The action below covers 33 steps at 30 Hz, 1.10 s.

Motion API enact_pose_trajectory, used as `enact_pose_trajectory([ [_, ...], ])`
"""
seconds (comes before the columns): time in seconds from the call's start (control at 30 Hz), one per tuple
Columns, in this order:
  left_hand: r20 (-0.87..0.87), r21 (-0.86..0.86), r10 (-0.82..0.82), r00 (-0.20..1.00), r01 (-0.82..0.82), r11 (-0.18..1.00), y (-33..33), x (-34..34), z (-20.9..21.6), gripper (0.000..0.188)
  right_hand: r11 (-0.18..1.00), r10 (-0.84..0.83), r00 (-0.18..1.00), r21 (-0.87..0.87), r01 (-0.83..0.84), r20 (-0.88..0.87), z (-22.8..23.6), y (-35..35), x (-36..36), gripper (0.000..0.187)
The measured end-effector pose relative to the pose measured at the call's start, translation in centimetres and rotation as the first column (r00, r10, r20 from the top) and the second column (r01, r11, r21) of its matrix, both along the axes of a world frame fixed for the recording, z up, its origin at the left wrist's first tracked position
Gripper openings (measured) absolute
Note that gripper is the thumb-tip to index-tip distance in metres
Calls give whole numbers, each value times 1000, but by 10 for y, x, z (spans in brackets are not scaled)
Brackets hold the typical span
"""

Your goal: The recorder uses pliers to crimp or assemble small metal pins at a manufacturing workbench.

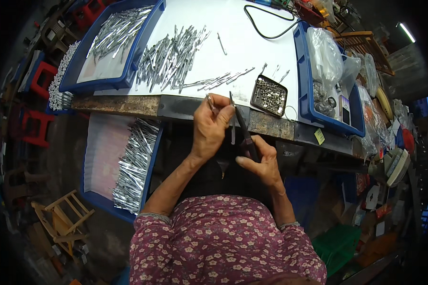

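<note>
Hands, two, bare, near each other but not touching, both just left of the small dark tray [286, 100] at the front of the table.

Left hand [209, 126]: thumb and fingers pinched on a slim metal piece [209, 99], left of the tray.

Right hand [260, 160]: fingers wrapped round a dark slender tool [243, 124], tip upward, below and left of the tray. Whether its tip grips anything, I cannot tell.

Tray contents: many small shiny parts [270, 92].

Left of the tray, next out: one loose row of metal strips [218, 82]; beyond it, one heap of strips [171, 59], crossed at all angles.

Farther left of the tray: one blue bin [129, 71], strips inside.

Right of the tray: a second blue bin [305, 71], holding clear plastic bags [324, 50].

Far side of the tray: one black cable [267, 37], looped on the white tabletop [271, 53].

Lower left of the tray, beneath table level: a third blue bin [154, 164], strips bundled along one side.

Hazards, as I judge them: a loosened pinch could drop the piece past the table edge, beyond easy finding; a slip of the tool could nick my left fingertips; a knock from my right wrist could tip the tray, so near the edge, and scatter its parts.
</note>
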<state>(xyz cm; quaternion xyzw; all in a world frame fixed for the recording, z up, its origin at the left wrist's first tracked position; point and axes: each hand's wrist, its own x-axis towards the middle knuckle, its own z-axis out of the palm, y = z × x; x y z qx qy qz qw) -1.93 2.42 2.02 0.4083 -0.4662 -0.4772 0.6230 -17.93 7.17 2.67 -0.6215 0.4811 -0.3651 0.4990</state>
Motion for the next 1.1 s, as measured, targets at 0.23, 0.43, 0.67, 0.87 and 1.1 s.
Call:
enact_pose_trajectory([
  [0.23, 579, -756, 414, 702, 272, 596, -11, 9, -1, 26, 898, 94, 908, 360, -255, 407, -3, 5, -27, 29],
  [0.43, 676, -677, 333, 658, 376, 633, -14, 9, -2, 25, 700, -102, 676, 535, -473, 730, -12, 12, -33, 37],
  [0.67, 728, -332, 236, 643, 30, 943, -48, 37, 18, 5, 809, 64, 818, 450, -378, 571, -34, 11, -26, 39],
  [0.87, 879, -63, 13, 477, 88, 994, -101, 75, -1, 11, 829, 191, 873, 402, -388, 449, -44, 12, -16, 35],
  [1.1, 971, -58, 17, 238, 167, 984, -113, 75, -20, 15, 810, 240, 885, 421, -409, 399, -49, 15, -9, 34],
])
